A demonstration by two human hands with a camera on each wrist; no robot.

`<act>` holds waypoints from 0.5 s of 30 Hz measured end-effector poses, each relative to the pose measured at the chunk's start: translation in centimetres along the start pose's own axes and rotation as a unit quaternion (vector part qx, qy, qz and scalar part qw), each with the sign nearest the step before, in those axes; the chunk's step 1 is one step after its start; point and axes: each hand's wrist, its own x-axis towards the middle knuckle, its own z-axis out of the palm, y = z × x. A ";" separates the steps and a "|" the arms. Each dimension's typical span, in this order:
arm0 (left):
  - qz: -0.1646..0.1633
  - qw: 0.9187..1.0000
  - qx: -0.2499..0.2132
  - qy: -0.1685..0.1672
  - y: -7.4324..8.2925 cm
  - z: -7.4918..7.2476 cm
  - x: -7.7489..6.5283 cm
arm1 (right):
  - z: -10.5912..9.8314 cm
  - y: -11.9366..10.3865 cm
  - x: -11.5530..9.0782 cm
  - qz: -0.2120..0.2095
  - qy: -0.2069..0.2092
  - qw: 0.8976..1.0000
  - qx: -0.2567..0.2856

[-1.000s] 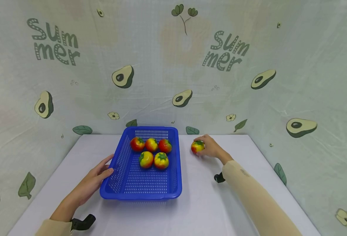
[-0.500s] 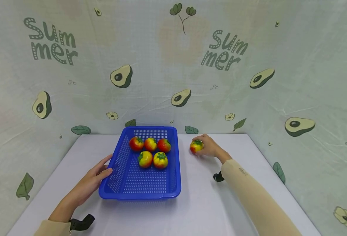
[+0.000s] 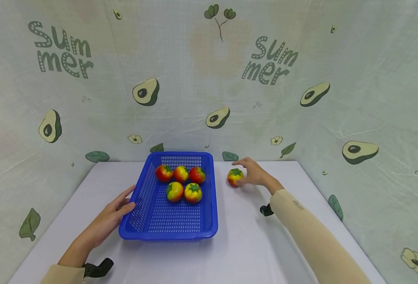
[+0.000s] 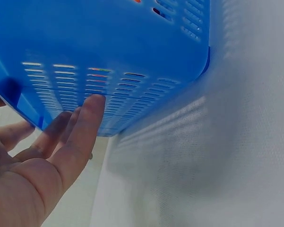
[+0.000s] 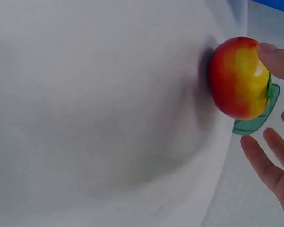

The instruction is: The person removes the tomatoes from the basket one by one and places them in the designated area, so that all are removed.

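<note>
A blue plastic basket with slotted walls stands on the table and holds several red-and-yellow tomato-like fruits with green leafy tops. My left hand grips its left side. The thumb lies at the rim, and the fingers rest against the outer wall in the left wrist view. Right of the basket, another such fruit sits on the table. My right hand is beside it with fingers spread apart. In the right wrist view the thumb overlaps this fruit, while the other fingers are away from it.
The white table reaches back to a cloth backdrop printed with avocados, leaves and lettering. Black wrist-worn devices show near both sleeves. Table surface lies between the basket and the single fruit.
The right hand's fingers have lifted and spread off the single fruit, and the hand has shifted slightly right. The fruit stays on the table. The left hand and basket hold their place.
</note>
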 end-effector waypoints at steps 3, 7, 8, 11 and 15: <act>-0.001 1.000 0.000 0.001 -0.1 0.0 -0.1 | -0.5 -0.6 0.1 -0.007 0.002 1.000 -0.001; -0.001 1.000 0.000 0.000 -0.1 0.0 -0.2 | -1.4 -1.9 0.3 -0.022 0.011 1.000 -0.009; -0.001 1.000 -0.001 0.000 -0.1 0.0 -0.2 | -1.7 -2.4 0.3 -0.026 0.013 1.000 -0.011; 0.000 1.000 0.000 0.002 0.0 0.0 -0.1 | -2.4 -3.8 0.7 -0.049 0.021 0.998 -0.024; 0.003 1.000 0.002 0.004 0.0 0.0 -0.1 | -3.4 -6.2 1.2 -0.083 0.026 0.995 -0.039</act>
